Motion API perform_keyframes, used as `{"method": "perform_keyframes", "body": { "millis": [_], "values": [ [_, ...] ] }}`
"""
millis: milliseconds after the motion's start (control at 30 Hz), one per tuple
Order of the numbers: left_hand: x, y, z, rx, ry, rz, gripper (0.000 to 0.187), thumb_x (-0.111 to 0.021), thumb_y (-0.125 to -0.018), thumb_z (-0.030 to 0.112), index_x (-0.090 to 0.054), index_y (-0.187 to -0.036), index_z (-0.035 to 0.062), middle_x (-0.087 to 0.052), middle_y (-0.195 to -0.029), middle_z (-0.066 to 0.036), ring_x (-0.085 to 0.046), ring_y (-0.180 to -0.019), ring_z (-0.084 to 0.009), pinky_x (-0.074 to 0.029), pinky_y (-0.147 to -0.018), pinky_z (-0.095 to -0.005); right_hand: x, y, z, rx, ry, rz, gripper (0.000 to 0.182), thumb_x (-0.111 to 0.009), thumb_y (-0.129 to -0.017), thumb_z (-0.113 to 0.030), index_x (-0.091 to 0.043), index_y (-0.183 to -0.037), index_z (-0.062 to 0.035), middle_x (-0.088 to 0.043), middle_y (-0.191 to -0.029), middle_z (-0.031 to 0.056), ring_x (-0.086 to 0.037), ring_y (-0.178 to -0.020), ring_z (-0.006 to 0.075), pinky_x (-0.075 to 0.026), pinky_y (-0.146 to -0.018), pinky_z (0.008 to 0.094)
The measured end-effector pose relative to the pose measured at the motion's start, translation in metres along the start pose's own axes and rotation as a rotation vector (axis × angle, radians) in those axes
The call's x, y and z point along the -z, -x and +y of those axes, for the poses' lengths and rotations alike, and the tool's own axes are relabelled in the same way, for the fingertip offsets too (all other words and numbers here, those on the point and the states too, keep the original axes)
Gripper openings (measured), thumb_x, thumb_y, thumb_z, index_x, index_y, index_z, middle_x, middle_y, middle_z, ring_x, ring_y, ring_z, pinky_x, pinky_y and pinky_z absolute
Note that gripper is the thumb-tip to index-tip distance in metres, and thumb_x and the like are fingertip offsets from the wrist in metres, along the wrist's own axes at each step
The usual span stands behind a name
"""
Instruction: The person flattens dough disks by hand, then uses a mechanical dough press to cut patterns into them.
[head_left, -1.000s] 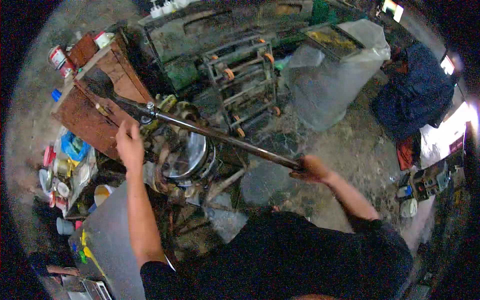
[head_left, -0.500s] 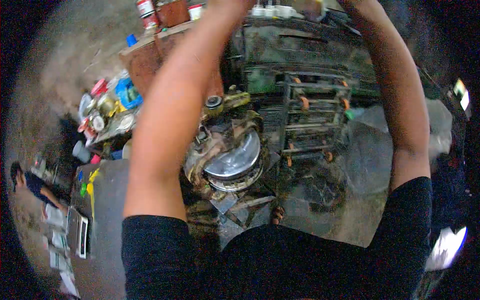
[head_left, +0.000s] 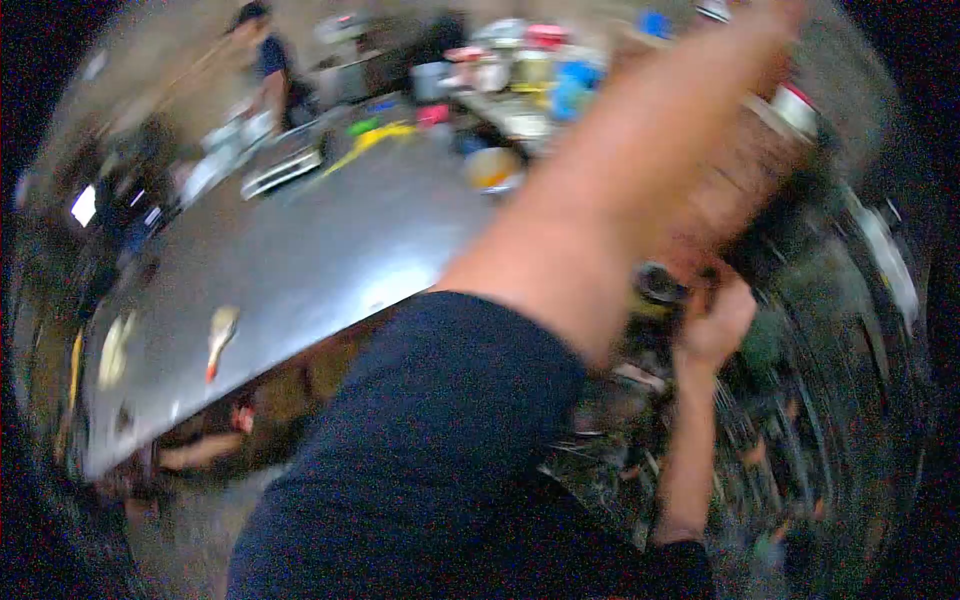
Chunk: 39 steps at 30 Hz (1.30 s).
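My left forearm reaches across to the upper right, and its hand is cut off by the top edge of the view. Beneath that arm my right hand (head_left: 718,322) is closed, with its fingers curled at a reddish-brown panel (head_left: 735,190). Blur hides what, if anything, it grips. Just left of this hand is a dark round fitting (head_left: 660,284). A red-and-white container (head_left: 795,108) stands at the panel's upper edge, to the right of my left forearm.
A grey metal table (head_left: 340,240) spreads to my left, bearing a brush (head_left: 220,335) with a red-tipped handle, a yellow item (head_left: 372,142) and a silver-framed box (head_left: 283,168). Several tubs and a blue container (head_left: 575,90) crowd the back. Another person (head_left: 270,65) stands far left.
My view has swung left, bringing the metal table into the middle. My right hand has come down from the top edge to beside the round fitting. My left arm now slants rightward.
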<state>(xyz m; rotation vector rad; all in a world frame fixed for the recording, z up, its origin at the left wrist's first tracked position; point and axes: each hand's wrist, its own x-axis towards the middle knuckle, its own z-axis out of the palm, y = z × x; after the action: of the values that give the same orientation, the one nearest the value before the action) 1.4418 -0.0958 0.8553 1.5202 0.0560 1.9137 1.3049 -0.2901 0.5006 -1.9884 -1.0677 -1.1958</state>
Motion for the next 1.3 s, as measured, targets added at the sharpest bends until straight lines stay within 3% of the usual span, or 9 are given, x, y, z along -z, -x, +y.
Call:
{"method": "perform_keyframes", "body": {
  "millis": [333,467,533,567,700,733,1000,1133,1300],
  "values": [
    [0.205,0.106,-0.009,-0.455,-0.635,-0.608,0.045,-0.049,-0.09,0.035,-0.058,-0.118,0.0009,-0.043,-0.132,-0.026,-0.052,-0.109,-0.0377,-0.048,-0.081,-0.0477,-0.009,0.164,0.011,-0.731,-0.584,-0.048,0.052,-0.037,-0.1,-0.027,-0.026,-0.144,-0.0006,-0.032,-0.144,0.0233,-0.036,-0.131,0.0332,-0.028,-0.108,0.0405],
    [0.207,0.14,-0.002,0.042,-0.595,-0.684,0.076,-0.057,-0.086,0.041,-0.029,-0.14,-0.0037,-0.054,-0.116,-0.027,-0.06,-0.1,-0.038,-0.051,-0.079,-0.0475,-0.002,0.381,0.013,-1.056,-0.234,-0.329,0.058,-0.042,-0.098,-0.035,-0.032,-0.139,0.0053,-0.036,-0.139,0.0268,-0.038,-0.127,0.0388,-0.032,-0.105,0.0435],
    [0.215,0.149,0.0,0.037,-0.658,-0.682,0.078,-0.058,-0.086,0.042,-0.026,-0.141,-0.0035,-0.053,-0.116,-0.027,-0.06,-0.098,-0.0384,-0.052,-0.077,-0.0478,-0.003,0.466,-0.002,-2.094,-0.607,-0.624,0.064,-0.034,-0.09,-0.065,-0.056,-0.1,-0.0056,-0.054,-0.071,0.0103,-0.044,-0.063,0.0253,-0.041,-0.07,0.0467],
    [0.234,0.151,0.015,0.043,-0.584,-0.7,0.078,-0.057,-0.086,0.041,-0.025,-0.142,-0.0027,-0.052,-0.118,-0.028,-0.06,-0.097,-0.0402,-0.052,-0.077,-0.0485,0.012,0.458,-0.022,-2.06,-0.966,-0.988,0.07,-0.025,-0.084,-0.076,-0.052,-0.087,-0.0112,-0.041,-0.06,0.003,-0.034,-0.056,0.0204,-0.04,-0.067,0.0414],
    [0.314,0.182,0.054,0.058,-0.353,-0.822,0.075,-0.056,-0.087,0.039,-0.024,-0.143,0.0002,-0.051,-0.121,-0.03,-0.059,-0.099,-0.0438,-0.051,-0.079,-0.049,-0.001,0.44,-0.079,-2.197,-1.727,-0.728,0.085,-0.018,-0.084,-0.072,-0.054,-0.116,-0.0023,-0.062,-0.107,0.0171,-0.058,-0.104,0.0356,-0.042,-0.091,0.0527],
    [0.332,0.194,0.055,-0.003,-0.287,-0.796,0.071,-0.057,-0.087,0.038,-0.028,-0.141,0.0028,-0.055,-0.117,-0.028,-0.059,-0.1,-0.0428,-0.051,-0.079,-0.0484,0.003,0.39,-0.107,-2.551,-1.352,-0.451,0.082,-0.022,-0.085,-0.069,-0.049,-0.123,-0.0023,-0.056,-0.116,0.0204,-0.056,-0.106,0.0369,-0.042,-0.095,0.0545],
    [0.497,0.369,0.051,0.678,-0.579,-0.269,0.035,-0.054,-0.087,0.033,-0.064,-0.079,0.0007,-0.063,-0.075,-0.022,-0.062,-0.074,-0.0399,-0.049,-0.068,-0.045,0.009,0.424,-0.09,-2.263,-1.168,-0.213,0.047,-0.034,-0.092,-0.051,-0.051,-0.09,-0.0077,-0.045,-0.068,0.0039,-0.038,-0.053,0.0174,-0.049,-0.067,0.0431],
    [0.602,0.562,-0.005,1.26,-0.918,-0.555,0.069,-0.041,-0.084,0.065,-0.065,-0.107,0.0045,-0.063,-0.107,-0.024,-0.058,-0.105,-0.042,-0.044,-0.09,-0.0457,0.045,0.444,-0.05,-2.052,-1.29,-0.541,0.028,-0.044,-0.092,-0.042,-0.056,-0.091,-0.0161,-0.052,-0.07,0.0008,-0.041,-0.048,0.0132,-0.041,-0.046,0.0355],
    [0.587,0.62,0.067,2.052,0.141,-0.155,0.072,-0.047,-0.085,0.067,-0.059,-0.118,0.004,-0.066,-0.099,-0.016,-0.064,-0.086,-0.0289,-0.051,-0.07,-0.0429,0.093,0.465,0.009,-1.882,-0.693,-0.883,0.032,-0.055,-0.088,-0.039,-0.06,-0.081,-0.0088,-0.056,-0.063,0.0053,-0.047,-0.041,0.0165,-0.038,-0.038,0.0341]
  ]
}}
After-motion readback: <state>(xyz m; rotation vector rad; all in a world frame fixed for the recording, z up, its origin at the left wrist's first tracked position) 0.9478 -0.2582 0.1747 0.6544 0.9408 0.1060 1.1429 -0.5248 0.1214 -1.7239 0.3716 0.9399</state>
